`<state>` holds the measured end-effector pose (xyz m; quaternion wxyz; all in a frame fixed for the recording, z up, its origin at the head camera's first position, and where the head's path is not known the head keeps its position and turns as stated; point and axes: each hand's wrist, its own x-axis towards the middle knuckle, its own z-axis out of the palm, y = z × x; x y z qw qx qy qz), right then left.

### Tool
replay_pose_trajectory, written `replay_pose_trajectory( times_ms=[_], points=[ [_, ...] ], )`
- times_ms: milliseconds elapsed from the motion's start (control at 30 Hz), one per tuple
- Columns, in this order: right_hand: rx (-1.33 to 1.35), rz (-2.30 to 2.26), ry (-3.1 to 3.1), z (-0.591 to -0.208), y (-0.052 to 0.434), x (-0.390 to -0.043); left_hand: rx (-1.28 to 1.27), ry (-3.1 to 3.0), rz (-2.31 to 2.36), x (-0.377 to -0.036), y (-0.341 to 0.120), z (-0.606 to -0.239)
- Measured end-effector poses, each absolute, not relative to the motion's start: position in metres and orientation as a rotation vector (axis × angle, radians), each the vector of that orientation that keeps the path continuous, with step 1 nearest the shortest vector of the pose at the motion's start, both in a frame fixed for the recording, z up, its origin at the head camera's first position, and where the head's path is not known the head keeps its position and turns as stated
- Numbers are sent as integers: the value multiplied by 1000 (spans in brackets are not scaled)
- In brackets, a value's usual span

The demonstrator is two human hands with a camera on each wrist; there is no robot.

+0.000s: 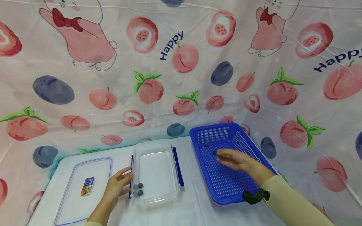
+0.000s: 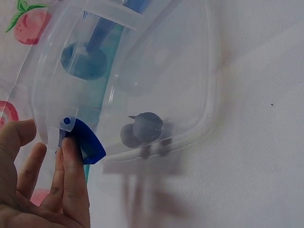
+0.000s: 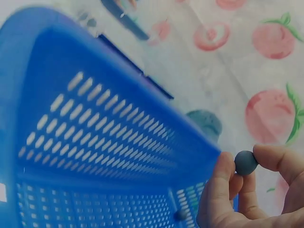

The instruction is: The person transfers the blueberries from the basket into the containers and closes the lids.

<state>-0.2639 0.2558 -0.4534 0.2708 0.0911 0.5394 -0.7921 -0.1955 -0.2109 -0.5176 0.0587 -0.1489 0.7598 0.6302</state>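
Both forearms enter from the near edge of the white table. At its near left corner lies a clear lid with a small coloured label on it. Just right of the lid, the left hand rests with straight, relaxed fingers against the blue latch on the left side of a clear plastic container. Two dark blue-grey balls sit together in the container's near left corner. Right of the container stands a blue perforated basket along the table's right edge. Over its middle, the right hand pinches a dark ball between thumb and fingertips. Another dark ball lies on the basket floor toward the far left corner. Behind the table hangs a fruit-printed cloth.
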Motion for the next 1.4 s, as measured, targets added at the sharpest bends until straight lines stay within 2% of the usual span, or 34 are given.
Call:
replay_pose_trajectory(
  times_ms=[533,1400],
  points=[
    [107,-2129,1387,-444,228,-245,-432,2288,1942,-197,-210,-515],
    [94,-2024,1464,-444,178,-262,-420,2306,1904,-203,-215,-513]
  ],
)
